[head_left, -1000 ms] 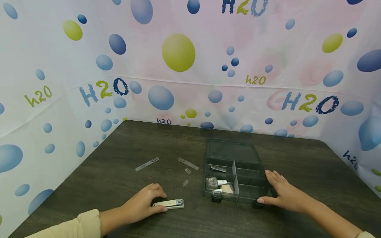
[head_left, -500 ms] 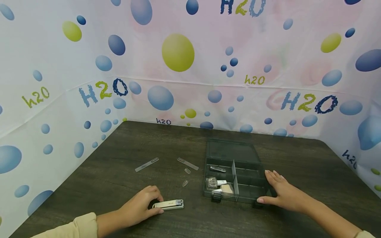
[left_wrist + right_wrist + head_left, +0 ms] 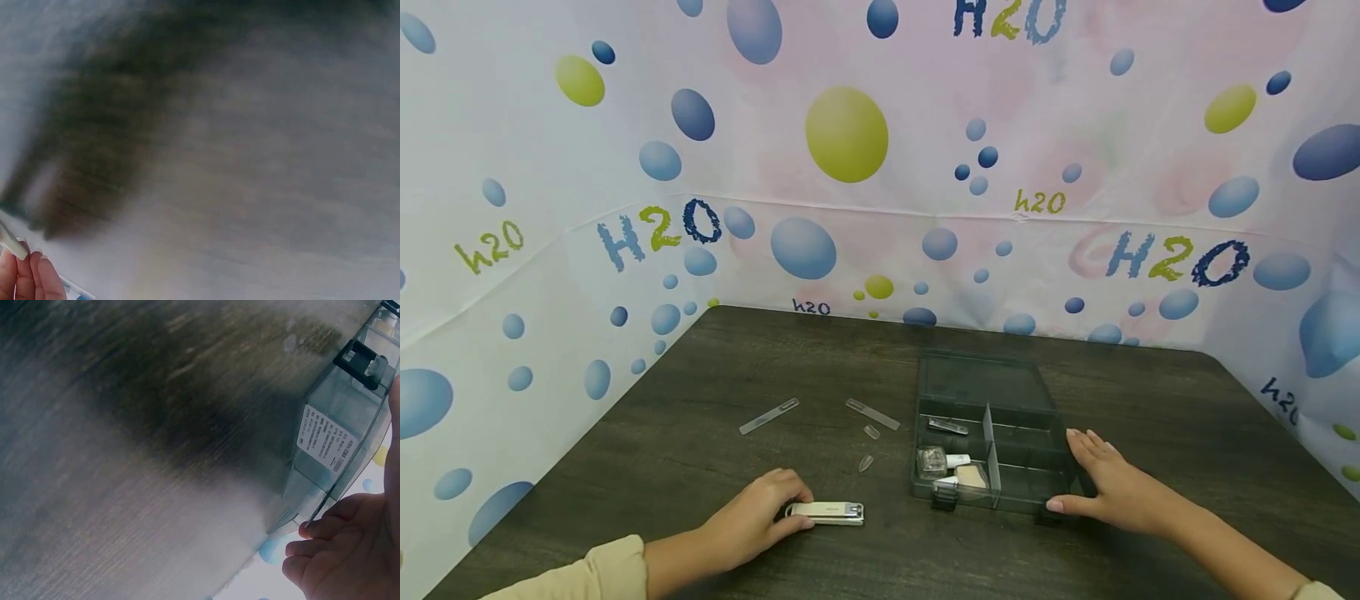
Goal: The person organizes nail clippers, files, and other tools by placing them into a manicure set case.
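Note:
In the head view my left hand [image 3: 756, 512] pinches the left end of a large cream nail clipper [image 3: 835, 512] between thumb and fingers, low at the table. Only fingertips [image 3: 47, 278] and a bit of the clipper [image 3: 11, 242] show in the left wrist view. My right hand [image 3: 1112, 487] rests at the near right corner of a dark see-through divided box [image 3: 1030, 483], thumb at the front, fingers along the side. Its lid lies back. In its left compartments are a small nail clipper [image 3: 947, 426], a squat glass bottle [image 3: 932, 461] and a cream-coloured bottle [image 3: 972, 477].
Two clear narrow strips, the left one [image 3: 769, 416] and the right one [image 3: 873, 414], lie on the dark wooden table [image 3: 715, 383]. Two small clear nail-shaped pieces, one upper [image 3: 871, 432] and one lower [image 3: 866, 463], lie between clipper and box. A patterned sheet [image 3: 850, 208] surrounds the table.
My left hand has drawn slightly back to the left along the clipper, and its thumb and fingers now sit on the clipper's left end. The right hand and box have stayed put.

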A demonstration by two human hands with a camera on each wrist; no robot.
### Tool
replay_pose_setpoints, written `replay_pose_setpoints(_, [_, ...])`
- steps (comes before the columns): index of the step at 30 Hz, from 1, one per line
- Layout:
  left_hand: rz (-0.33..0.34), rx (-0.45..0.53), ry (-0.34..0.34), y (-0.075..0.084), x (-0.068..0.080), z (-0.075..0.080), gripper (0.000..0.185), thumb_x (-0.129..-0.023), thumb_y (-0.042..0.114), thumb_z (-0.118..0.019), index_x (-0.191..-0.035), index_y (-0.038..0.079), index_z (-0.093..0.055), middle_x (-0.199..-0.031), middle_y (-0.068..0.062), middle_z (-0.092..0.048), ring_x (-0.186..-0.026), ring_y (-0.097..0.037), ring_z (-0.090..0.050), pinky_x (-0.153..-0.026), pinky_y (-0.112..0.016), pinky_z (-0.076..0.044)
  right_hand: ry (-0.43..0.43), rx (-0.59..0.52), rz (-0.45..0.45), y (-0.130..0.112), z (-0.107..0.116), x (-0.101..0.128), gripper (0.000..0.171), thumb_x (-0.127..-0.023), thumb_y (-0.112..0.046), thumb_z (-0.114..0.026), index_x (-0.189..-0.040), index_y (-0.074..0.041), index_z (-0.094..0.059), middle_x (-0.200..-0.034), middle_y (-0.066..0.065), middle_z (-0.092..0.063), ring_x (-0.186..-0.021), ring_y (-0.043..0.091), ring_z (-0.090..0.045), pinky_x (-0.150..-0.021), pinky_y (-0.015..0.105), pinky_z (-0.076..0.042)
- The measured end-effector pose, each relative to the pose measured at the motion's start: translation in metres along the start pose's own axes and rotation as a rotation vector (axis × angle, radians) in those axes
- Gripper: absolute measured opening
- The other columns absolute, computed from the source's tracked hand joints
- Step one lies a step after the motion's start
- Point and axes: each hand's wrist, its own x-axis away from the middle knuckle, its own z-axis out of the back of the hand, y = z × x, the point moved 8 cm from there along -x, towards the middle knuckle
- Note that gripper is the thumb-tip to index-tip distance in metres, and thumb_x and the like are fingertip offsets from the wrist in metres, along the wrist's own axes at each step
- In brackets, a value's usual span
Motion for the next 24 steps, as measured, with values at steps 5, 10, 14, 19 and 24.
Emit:
replay_pose_setpoints(5, [-0.009, -0.008, -0.001, 0.002, -0.001, 0.001, 0.009, -0.085, 0.023, -0.066, -0.088, 0.015, -0.063, -0.088, 0.012, -0.058, -0.079, 0.002, -0.045, -0.066, -0.019, -0.046, -0.002, -0.003, -0.004, 0.001, 0.000, 0.001, 0.102, -0.078, -0.052, -0.066, -0.142, 0.013, -0.020, -0.146, 0.036, -0.019, -0.130, 0.058, -0.017, -0.096, 0.073, -0.021])
replay_pose_setpoints(10, [-0.019, -0.017, 0.000, 0.003, -0.003, 0.002, 0.010, -0.085, 0.023, -0.066, -0.088, 0.015, -0.062, -0.087, 0.012, -0.057, -0.078, 0.002, -0.043, -0.065, -0.019, -0.045, -0.004, -0.009, -0.005, 0.000, 0.000, 0.001, 0.102, -0.078, -0.052, -0.066, -0.142, 0.013, -0.020, -0.146, 0.036, -0.019, -0.130, 0.058, -0.017, -0.096, 0.073, -0.020])
replay_pose_setpoints(14, [-0.055, -0.021, 0.035, 0.006, -0.004, 0.003, 0.009, -0.086, 0.023, -0.065, -0.088, 0.015, -0.062, -0.089, 0.011, -0.059, -0.080, 0.001, -0.046, -0.067, -0.020, -0.046, -0.006, -0.019, -0.004, 0.000, 0.000, 0.000, 0.102, -0.078, -0.052, -0.067, -0.141, 0.014, -0.020, -0.145, 0.036, -0.019, -0.130, 0.058, -0.016, -0.097, 0.073, -0.018])
replay_pose_setpoints(19, [-0.107, -0.021, 0.096, 0.011, -0.007, 0.006, 0.008, -0.086, 0.021, -0.066, -0.088, 0.015, -0.062, -0.091, 0.009, -0.061, -0.082, 0.000, -0.049, -0.069, -0.021, -0.048, -0.007, -0.023, -0.005, 0.000, 0.000, 0.000, 0.102, -0.078, -0.052, -0.067, -0.141, 0.014, -0.020, -0.145, 0.037, -0.019, -0.130, 0.058, -0.016, -0.098, 0.073, -0.018])
replay_pose_setpoints(24, [-0.119, -0.004, 0.133, 0.016, -0.014, 0.008, 0.008, -0.086, 0.021, -0.066, -0.088, 0.015, -0.061, -0.091, 0.009, -0.061, -0.083, -0.001, -0.050, -0.069, -0.020, -0.048, -0.007, -0.015, -0.006, 0.001, 0.000, 0.000, 0.102, -0.078, -0.052, -0.066, -0.141, 0.014, -0.020, -0.145, 0.037, -0.019, -0.130, 0.058, -0.017, -0.096, 0.073, -0.019])
